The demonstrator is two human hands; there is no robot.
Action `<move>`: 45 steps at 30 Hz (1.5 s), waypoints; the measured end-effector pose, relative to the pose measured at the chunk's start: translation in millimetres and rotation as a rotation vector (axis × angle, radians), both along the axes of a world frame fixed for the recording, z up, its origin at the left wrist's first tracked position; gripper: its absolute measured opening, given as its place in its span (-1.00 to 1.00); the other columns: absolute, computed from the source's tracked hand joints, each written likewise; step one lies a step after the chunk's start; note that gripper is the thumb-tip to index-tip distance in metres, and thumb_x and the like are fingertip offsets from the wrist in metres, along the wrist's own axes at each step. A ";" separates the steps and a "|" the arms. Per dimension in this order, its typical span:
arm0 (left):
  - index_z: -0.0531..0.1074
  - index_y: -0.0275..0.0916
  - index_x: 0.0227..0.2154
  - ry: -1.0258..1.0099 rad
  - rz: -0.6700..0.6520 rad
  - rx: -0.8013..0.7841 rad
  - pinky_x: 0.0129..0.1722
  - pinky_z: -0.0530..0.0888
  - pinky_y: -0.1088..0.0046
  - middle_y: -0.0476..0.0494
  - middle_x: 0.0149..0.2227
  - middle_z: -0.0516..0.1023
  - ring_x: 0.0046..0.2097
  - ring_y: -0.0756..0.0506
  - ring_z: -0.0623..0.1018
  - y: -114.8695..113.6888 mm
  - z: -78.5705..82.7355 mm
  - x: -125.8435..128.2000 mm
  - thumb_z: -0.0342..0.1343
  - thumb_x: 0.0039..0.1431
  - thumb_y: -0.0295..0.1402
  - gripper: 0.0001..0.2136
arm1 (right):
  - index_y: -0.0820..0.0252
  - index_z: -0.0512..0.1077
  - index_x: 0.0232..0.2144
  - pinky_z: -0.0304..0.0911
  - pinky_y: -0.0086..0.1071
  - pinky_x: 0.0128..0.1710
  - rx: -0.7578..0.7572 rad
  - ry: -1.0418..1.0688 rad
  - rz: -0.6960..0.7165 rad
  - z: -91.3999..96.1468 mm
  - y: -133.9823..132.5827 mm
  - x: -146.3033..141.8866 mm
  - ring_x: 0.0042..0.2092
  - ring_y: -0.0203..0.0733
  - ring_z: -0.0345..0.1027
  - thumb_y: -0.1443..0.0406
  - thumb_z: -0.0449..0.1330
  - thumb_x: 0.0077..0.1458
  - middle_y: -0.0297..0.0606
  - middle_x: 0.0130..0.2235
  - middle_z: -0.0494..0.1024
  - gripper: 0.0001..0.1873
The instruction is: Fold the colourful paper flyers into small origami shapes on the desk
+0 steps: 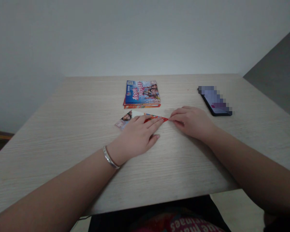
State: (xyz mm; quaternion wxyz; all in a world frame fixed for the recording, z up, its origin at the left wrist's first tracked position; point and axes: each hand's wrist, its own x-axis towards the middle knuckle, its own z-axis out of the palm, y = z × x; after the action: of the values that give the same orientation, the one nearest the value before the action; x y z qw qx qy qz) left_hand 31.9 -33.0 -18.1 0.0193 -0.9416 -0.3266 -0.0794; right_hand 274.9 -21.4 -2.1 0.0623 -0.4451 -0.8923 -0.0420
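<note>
A folded sheet of printed paper (135,115) lies on the pale wooden table (74,122), narrowing to a red point on its right. My left hand (137,137) lies flat on it with fingers stretched out, pressing it down; a silver bangle circles that wrist. My right hand (190,120) rests just to the right, its fingertips drawn together in a pinch on the paper's red tip. Most of the sheet is hidden under my left hand.
A small stack of colourful leaflets (142,94) sits beyond the hands near the table's middle. A black phone (215,101) lies at the right. The table's near edge runs just above my lap. A plain wall stands behind.
</note>
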 end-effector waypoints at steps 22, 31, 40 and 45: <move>0.20 -0.23 0.29 -0.012 -0.027 -0.021 0.18 0.31 0.11 -0.12 0.28 0.33 0.19 -0.25 0.34 1.4 3.4 0.9 -0.14 0.39 -0.18 -0.52 | 0.16 0.59 -0.15 0.28 -0.26 -0.06 0.004 0.080 0.043 -3.4 1.7 0.5 -0.09 -0.12 0.44 0.34 0.09 0.23 -0.22 -0.08 0.63 -0.72; 0.20 -0.23 0.29 0.007 -0.025 -0.030 0.19 0.31 0.10 -0.14 0.30 0.30 0.21 -0.24 0.33 0.5 5.6 2.1 -0.17 0.41 -0.17 -0.53 | 0.21 0.60 -0.17 0.23 -0.21 -0.08 0.060 -0.147 0.053 5.4 -7.1 -8.2 -0.08 -0.07 0.43 0.34 0.04 0.27 -0.18 -0.06 0.62 -0.69; 0.16 -0.25 0.30 0.082 -0.048 -0.038 0.22 0.27 0.10 -0.19 0.33 0.23 0.28 -0.28 0.29 -0.8 7.8 -7.6 -0.19 0.40 -0.05 -0.45 | 0.17 0.59 -0.17 0.19 -0.22 -0.11 0.042 -0.186 0.000 11.2 -11.9 -9.4 -0.05 -0.07 0.41 0.35 0.04 0.27 -0.22 -0.03 0.61 -0.70; 0.15 -0.13 0.31 0.076 -0.060 0.024 0.28 0.12 -0.07 -0.15 0.31 0.28 0.31 -0.30 0.27 -1.1 5.5 -19.9 -0.22 0.40 -0.01 -0.47 | 0.19 0.58 -0.15 0.17 -0.21 -0.11 0.074 -0.207 0.000 11.9 -15.8 -8.9 -0.05 -0.04 0.40 0.35 0.03 0.27 -0.19 -0.05 0.61 -0.69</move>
State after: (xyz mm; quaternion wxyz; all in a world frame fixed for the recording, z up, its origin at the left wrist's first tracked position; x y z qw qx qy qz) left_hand 11.9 -34.1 -12.6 0.0407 -0.9529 -0.2965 -0.0480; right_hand 265.9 -37.2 9.8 -0.0138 -0.4357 -0.8918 -0.1209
